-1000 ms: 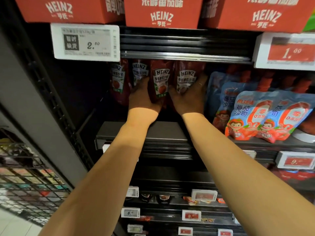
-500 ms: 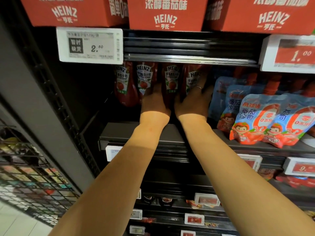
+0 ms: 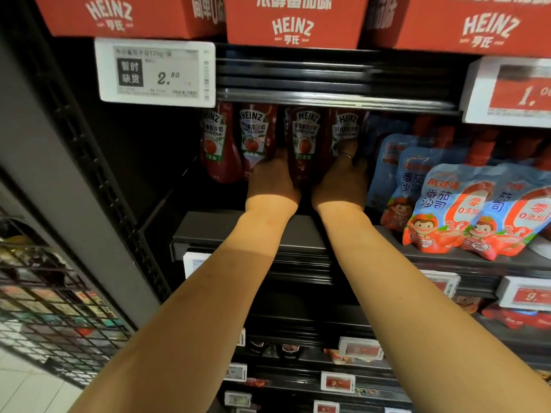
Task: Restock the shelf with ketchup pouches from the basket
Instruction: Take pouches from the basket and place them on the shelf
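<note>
Both hands among the ketchup pouches on the shelf (image 3: 238, 231).
The left hand (image 3: 272, 181) and right hand (image 3: 340, 183) flank 1 upright pouch (image 3: 304, 144) of 4, fingers pressed against its sides; fingertips hidden.

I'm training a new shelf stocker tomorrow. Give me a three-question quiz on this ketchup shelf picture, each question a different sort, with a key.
1. True or false: the left hand and right hand are both reaching in among the red Heinz pouches.
2. Multiple choice: what stands directly to the right of the Heinz pouches? A) glass jars B) blue pouches with a cartoon child C) cans
3. Fill in: the white price tag above the Heinz pouches reads 2.__.

Key
1. True; a pouch stands between the two hands.
2. B, the blue pouches.
3. 80
</note>
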A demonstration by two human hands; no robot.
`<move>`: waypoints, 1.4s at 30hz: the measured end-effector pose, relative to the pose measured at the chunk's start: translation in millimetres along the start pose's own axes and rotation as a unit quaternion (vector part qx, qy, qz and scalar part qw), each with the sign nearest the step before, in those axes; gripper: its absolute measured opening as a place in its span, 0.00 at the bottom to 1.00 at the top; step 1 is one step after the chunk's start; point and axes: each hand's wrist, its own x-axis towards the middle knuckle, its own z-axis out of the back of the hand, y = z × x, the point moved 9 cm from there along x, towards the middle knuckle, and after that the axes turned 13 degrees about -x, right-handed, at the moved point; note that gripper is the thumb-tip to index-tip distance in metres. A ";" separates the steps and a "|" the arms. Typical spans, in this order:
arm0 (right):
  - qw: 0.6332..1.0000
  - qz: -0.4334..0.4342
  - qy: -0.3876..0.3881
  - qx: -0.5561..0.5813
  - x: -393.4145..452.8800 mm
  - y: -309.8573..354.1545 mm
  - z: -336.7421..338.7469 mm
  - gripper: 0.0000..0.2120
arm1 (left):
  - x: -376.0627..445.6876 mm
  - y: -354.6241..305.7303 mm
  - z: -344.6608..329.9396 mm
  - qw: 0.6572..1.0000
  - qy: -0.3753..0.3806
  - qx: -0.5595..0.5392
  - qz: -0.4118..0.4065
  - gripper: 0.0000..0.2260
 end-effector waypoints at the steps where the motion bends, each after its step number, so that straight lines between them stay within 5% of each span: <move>1: 1.000 0.003 0.003 0.006 -0.8 0.3 -0.3 0.47 | 0.0 0.6 -0.3 1.000 0.001 0.004 0.001 0.16; 15: 0.999 0.012 0.003 0.031 -5.0 4.3 -1.1 0.47 | 12.6 16.5 -0.3 0.998 -0.006 0.064 0.030 0.09; 19: 0.999 0.017 -0.010 0.029 -9.6 4.8 3.7 0.46 | 3.2 27.3 51.8 0.987 -0.152 0.015 0.041 0.16; 21: 0.999 0.017 -0.020 0.034 -11.0 5.7 6.0 0.46 | -1.8 47.8 79.1 0.971 -0.222 0.014 0.086 0.30; 24: 0.999 0.012 -0.024 0.029 -12.0 6.7 5.3 0.48 | -2.6 80.6 77.3 0.971 -0.166 -0.006 0.174 0.49; 26: 1.000 0.007 -0.023 0.011 -11.2 6.4 3.4 0.50 | 0.9 90.2 69.9 0.974 -0.133 -0.007 0.184 0.53; 42: 0.999 -0.004 -0.020 -0.026 -5.7 4.4 -3.7 0.53 | 8.0 98.2 61.5 0.978 -0.128 -0.015 0.166 0.49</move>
